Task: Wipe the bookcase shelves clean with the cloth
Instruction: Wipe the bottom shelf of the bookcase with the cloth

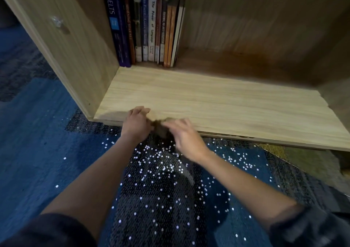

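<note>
Looking down, head view, into the low bay of the bookcase (265, 19). Holds one row of books (149, 29), upright, spines out, packed against the left wall at the back. Shows bare wood over the rest of the shelf (217, 99), from the books' right side to the right wall and forward to the front edge.

Bunching a small brown cloth (160, 129) at the shelf's front edge, left of middle, partly on the board and partly over the lip. Left hand (137, 122) curled, pinching the cloth's left end, knuckles over the edge. Right hand (184, 137) smeared by motion, fingers laid onto the cloth's right end; cannot tell whether gripping or merely pressing.

Swung open at the left, a door (62, 57) with a clear knob (56, 22), beyond the left arm. Below the edge, blue carpet (37, 142) strewn with white specks (161, 161), thickest under the forearms. Dark sleeves (312, 227) at the bottom corners.

Ragged at the board's right end. Open room across the shelf right of the hands and back to the rear panel; blocked at back left by the books.
</note>
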{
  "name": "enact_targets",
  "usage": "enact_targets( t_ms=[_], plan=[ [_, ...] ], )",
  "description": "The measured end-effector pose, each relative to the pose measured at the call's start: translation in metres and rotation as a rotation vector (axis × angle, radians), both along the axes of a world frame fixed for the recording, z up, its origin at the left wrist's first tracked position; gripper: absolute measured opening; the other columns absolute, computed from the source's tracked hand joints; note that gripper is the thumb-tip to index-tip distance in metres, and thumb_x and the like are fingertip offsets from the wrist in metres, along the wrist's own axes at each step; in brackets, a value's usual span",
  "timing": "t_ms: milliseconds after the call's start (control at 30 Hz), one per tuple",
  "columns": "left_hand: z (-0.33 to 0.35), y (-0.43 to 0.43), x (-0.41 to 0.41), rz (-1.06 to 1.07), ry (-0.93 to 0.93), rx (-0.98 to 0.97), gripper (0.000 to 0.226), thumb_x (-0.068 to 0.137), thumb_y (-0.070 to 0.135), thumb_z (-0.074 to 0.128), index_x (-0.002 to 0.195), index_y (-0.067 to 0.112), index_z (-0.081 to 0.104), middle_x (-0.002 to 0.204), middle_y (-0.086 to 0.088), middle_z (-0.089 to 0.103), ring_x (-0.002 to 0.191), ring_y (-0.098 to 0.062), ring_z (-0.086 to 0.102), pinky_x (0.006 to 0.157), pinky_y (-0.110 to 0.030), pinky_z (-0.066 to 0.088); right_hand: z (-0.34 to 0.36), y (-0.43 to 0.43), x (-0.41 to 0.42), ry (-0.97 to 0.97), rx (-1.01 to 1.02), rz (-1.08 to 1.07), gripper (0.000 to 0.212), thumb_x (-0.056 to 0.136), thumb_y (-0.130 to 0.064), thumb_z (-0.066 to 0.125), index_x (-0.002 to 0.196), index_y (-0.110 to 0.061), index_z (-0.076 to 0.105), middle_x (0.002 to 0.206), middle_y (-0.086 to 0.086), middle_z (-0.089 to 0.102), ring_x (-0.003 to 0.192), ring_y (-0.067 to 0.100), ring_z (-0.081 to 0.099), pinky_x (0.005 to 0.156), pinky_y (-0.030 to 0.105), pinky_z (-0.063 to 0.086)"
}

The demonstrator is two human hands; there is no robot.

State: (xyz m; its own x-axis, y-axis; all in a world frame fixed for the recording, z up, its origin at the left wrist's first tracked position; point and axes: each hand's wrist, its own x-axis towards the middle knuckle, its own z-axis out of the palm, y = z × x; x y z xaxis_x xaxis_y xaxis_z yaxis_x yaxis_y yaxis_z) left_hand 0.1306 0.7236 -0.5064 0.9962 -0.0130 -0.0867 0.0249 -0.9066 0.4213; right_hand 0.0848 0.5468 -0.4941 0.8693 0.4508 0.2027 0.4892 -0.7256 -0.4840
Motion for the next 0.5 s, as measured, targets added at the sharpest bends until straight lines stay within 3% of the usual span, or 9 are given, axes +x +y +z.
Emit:
enact_targets(
  t_ms=[67,133,233,300,367,433,500],
  plan=[
    [0.004,0.004,0.01,0.007,0.027,0.027,0.048,0.092,0.015,0.043,0.139,0.014,0.041,0.15,-0.012,0.03,0.139,-0.03,0.025,0.115,-0.043,0.022,0.012,-0.008,0.034,-0.064,0.032,-0.195,0.042,0.09,-0.007,0.045,0.13,-0.015,0.051,0.13,0.001,0.055,0.122,0.023,0.042,0.109,0.039,0.032],
    [0.007,0.01,0.019,0.029,0.053,0.054,0.049,0.091,0.015,0.044,0.14,0.014,0.041,0.152,-0.011,0.028,0.139,-0.03,0.023,0.115,-0.044,0.02,0.014,-0.01,0.051,-0.014,-0.113,-0.259,0.045,0.09,-0.004,0.046,0.133,-0.015,0.047,0.133,0.002,0.052,0.124,0.025,0.039,0.109,0.038,0.033],
    [0.009,0.018,0.03,0.031,0.082,0.082,0.051,0.092,0.014,0.045,0.142,0.009,0.036,0.151,-0.015,0.027,0.141,-0.028,0.019,0.116,-0.042,0.018,-0.001,0.015,0.029,0.098,-0.266,-0.068,0.051,0.088,0.001,0.046,0.134,-0.02,0.045,0.129,-0.001,0.049,0.118,0.021,0.04,0.096,0.03,0.042],
    [0.011,0.022,0.035,0.023,0.082,0.103,0.054,0.092,0.013,0.046,0.143,0.006,0.032,0.151,-0.017,0.026,0.142,-0.028,0.018,0.116,-0.04,0.016,-0.003,0.029,0.012,0.042,-0.197,0.063,0.051,0.088,0.004,0.046,0.134,-0.019,0.046,0.131,0.0,0.05,0.115,0.022,0.04,0.094,0.036,0.045],
    [0.015,0.031,0.04,0.07,0.109,0.104,0.06,0.091,0.019,0.051,0.145,0.01,0.027,0.154,-0.015,0.02,0.142,-0.033,0.017,0.116,-0.045,0.017,0.01,0.034,0.034,-0.014,-0.053,0.011,0.05,0.088,0.007,0.046,0.132,-0.016,0.049,0.129,0.005,0.054,0.115,0.026,0.044,0.093,0.04,0.047],
    [0.016,0.044,0.049,0.113,0.199,0.116,0.073,0.089,0.032,0.058,0.148,0.015,0.019,0.157,-0.011,0.009,0.142,-0.037,0.01,0.115,-0.051,0.015,0.018,0.029,0.08,-0.112,0.032,-0.116,0.042,0.091,-0.002,0.049,0.131,-0.014,0.05,0.129,0.009,0.054,0.117,0.028,0.044,0.095,0.044,0.045],
    [0.016,0.053,0.056,0.111,0.32,0.157,0.089,0.083,0.052,0.059,0.149,0.017,0.011,0.157,-0.011,0.001,0.144,-0.035,0.001,0.116,-0.051,0.011,0.018,0.018,0.122,-0.052,-0.074,-0.201,0.043,0.097,-0.023,0.043,0.139,-0.017,0.04,0.14,0.008,0.044,0.126,0.029,0.034,0.104,0.042,0.033]
  ],
)
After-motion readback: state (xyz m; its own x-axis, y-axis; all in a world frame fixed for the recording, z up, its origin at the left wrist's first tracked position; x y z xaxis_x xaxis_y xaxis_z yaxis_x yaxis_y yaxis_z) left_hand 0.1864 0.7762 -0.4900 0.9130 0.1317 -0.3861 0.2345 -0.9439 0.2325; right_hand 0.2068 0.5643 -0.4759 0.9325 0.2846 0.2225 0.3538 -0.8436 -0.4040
